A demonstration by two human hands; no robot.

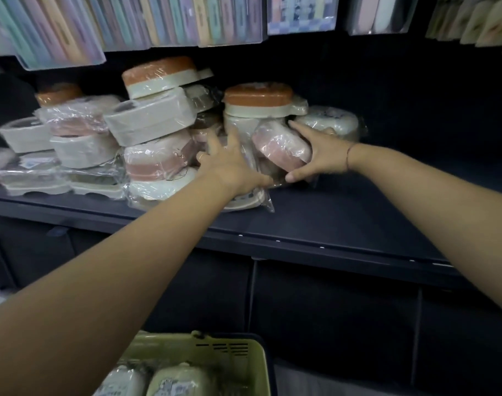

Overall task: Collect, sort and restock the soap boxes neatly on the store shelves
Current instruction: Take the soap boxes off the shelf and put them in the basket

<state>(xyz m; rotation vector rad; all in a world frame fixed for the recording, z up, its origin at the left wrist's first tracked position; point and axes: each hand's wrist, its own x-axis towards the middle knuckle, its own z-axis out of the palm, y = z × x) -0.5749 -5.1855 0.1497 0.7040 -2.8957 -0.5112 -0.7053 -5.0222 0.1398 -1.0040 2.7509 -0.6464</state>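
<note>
The right hand (319,155) grips a pink oval soap box in crinkled clear film (281,147), tilted on the dark shelf (344,212). The left hand (232,164), fingers spread straight, steadies the stack of film-wrapped boxes (155,161). The box is probably light, rigid plastic, with slippery wrap, so clasp it across its short sides.

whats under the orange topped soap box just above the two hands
A cream wrapped box sits directly beneath the orange-topped box. Below that, the left hand and the pink box held by the right hand hide the rest.
</note>
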